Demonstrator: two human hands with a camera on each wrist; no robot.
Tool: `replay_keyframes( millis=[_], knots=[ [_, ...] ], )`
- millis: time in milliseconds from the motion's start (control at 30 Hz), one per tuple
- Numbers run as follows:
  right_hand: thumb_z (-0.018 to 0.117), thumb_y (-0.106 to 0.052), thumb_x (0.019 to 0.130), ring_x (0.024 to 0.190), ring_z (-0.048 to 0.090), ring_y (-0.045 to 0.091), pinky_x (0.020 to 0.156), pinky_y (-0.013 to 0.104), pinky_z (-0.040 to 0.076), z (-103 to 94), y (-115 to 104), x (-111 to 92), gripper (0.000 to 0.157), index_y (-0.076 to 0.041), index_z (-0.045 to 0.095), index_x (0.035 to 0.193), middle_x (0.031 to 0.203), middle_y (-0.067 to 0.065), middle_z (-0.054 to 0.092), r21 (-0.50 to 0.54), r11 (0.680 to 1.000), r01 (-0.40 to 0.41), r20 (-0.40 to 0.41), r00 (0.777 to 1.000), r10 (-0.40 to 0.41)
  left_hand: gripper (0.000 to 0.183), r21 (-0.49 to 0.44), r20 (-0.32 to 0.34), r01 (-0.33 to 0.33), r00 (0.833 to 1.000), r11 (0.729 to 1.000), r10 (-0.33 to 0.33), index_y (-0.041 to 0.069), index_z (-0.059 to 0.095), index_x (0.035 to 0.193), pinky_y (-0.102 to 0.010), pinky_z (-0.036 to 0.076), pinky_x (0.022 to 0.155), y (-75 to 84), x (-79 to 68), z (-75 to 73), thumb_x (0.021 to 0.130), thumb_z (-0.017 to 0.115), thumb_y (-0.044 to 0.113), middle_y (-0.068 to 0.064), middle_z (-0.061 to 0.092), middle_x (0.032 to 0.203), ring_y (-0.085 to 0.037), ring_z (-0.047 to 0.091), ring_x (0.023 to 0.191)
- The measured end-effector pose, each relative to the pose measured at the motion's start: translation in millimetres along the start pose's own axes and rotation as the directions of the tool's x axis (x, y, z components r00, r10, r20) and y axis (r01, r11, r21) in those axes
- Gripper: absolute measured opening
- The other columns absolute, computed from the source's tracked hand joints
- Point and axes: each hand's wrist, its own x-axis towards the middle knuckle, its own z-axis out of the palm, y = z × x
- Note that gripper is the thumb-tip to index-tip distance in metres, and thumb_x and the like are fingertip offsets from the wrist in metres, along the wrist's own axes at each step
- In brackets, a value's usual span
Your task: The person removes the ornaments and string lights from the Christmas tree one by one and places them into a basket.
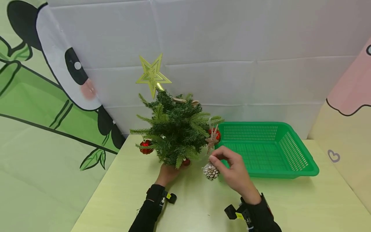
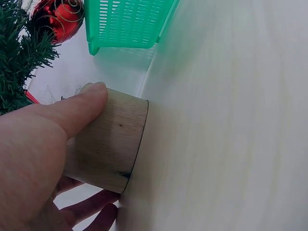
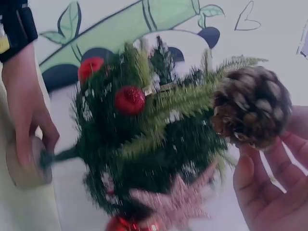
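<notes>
A small artificial Christmas tree stands on the table, with a gold star at its top. Its round wooden base is gripped by my left hand, thumb on the near side and fingers curled beneath; in the head view the branches hide most of this. My right hand pinches the top of a white-tipped pinecone between thumb and fingers, just right of the tree. A pinkish glitter star hangs from a branch above the pinecone. Red baubles also hang on the tree.
A green plastic basket sits on the table at the right, close to the tree and behind my right hand. A printed cloth with a panda forms the backdrop at the table's back edge.
</notes>
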Motion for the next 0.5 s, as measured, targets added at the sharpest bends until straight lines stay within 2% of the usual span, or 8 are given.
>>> replay_keyframes(
  millis=[67,100,233,300,400,500],
  knots=[
    [0.063,0.002,0.101,0.087,0.063,0.014,0.084,0.027,0.055,-6.8,6,-3,0.013,-0.007,0.068,0.109,0.099,0.007,0.067,-0.014,1.000,0.014,-0.012,1.000,-0.014,0.050,-0.017,-0.007,0.000,1.000,1.000,0.000,0.004,0.063,0.134,-0.051,0.059,0.093,0.9,0.5,-0.2,0.092,0.080,0.026,-0.014,0.070,0.124,-0.034,0.067,0.118],
    [0.063,0.002,0.101,0.090,0.064,0.012,0.085,0.026,0.055,-11.1,27,-8,0.015,-0.008,0.068,0.112,0.103,0.005,0.068,-0.050,0.998,0.026,-0.022,0.999,-0.028,0.051,-0.022,-0.011,0.000,1.000,1.000,0.000,0.005,0.062,0.134,-0.052,0.059,0.094,1.5,0.8,-0.4,0.092,0.080,0.027,-0.014,0.070,0.125,-0.035,0.067,0.119],
    [0.064,-0.010,0.103,0.103,0.063,0.011,0.093,0.026,0.054,-34.7,128,-37,0.023,-0.017,0.068,0.125,0.117,-0.003,0.068,-0.172,0.985,0.024,-0.057,0.998,-0.034,0.064,-0.080,0.000,0.026,1.000,0.996,-0.027,0.010,0.055,0.145,-0.053,0.057,0.100,3.8,3.8,-0.7,0.091,0.081,0.033,-0.013,0.065,0.136,-0.035,0.061,0.129],
    [0.066,-0.013,0.103,0.107,0.062,0.010,0.093,0.025,0.053,-49.3,186,-54,0.027,-0.022,0.068,0.129,0.121,-0.007,0.067,-0.259,0.965,-0.034,-0.093,0.996,0.010,0.064,-0.076,0.004,0.032,0.999,0.997,-0.032,0.010,0.055,0.145,-0.053,0.056,0.100,3.7,4.5,-0.5,0.092,0.081,0.034,-0.013,0.064,0.137,-0.035,0.061,0.130],
    [0.065,-0.026,0.105,0.108,0.061,0.011,0.095,0.026,0.051,-73.1,218,-67,0.026,-0.031,0.067,0.130,0.122,-0.010,0.066,-0.341,0.930,-0.138,-0.141,0.985,0.094,0.057,-0.031,0.006,0.025,1.000,0.999,-0.025,0.008,0.059,0.140,-0.053,0.057,0.097,2.6,4.0,0.0,0.093,0.080,0.032,-0.014,0.067,0.131,-0.035,0.064,0.125],
    [0.061,-0.035,0.106,0.109,0.060,0.006,0.095,0.023,0.049,-94.8,234,-76,0.024,-0.039,0.065,0.130,0.121,-0.016,0.064,-0.425,0.877,-0.224,-0.177,0.971,0.162,0.050,0.012,0.002,0.010,1.000,1.000,-0.010,0.004,0.063,0.133,-0.052,0.059,0.092,1.4,2.7,0.1,0.093,0.079,0.029,-0.015,0.069,0.124,-0.035,0.066,0.119]
  ],
)
